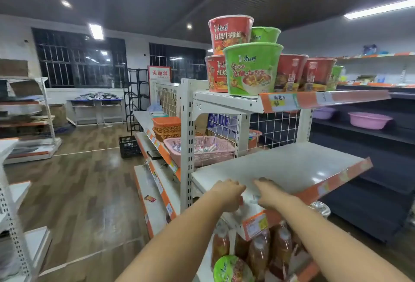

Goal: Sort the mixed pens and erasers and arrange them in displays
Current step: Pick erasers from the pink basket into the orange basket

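My left hand [226, 194] and my right hand [272, 194] are side by side at the front left corner of a bare white shelf [292, 165]. Both hands have their fingers bent down onto the shelf surface. Between them lie small pale and reddish bits [254, 199], too blurred to name, and I cannot tell whether either hand holds any. A pink mesh basket [202, 149] with mixed small stationery stands on the side shelf to the left, behind the shelf's upright post.
Red and green noodle tubs [252, 68] crowd the shelf above. An orange basket [166, 121] and a wicker basket [167, 132] stand behind the pink one. Bagged snacks [260, 257] fill the shelf below. Pink basins [369, 120] sit on dark shelving at right. A black crate [129, 147] is on the floor.
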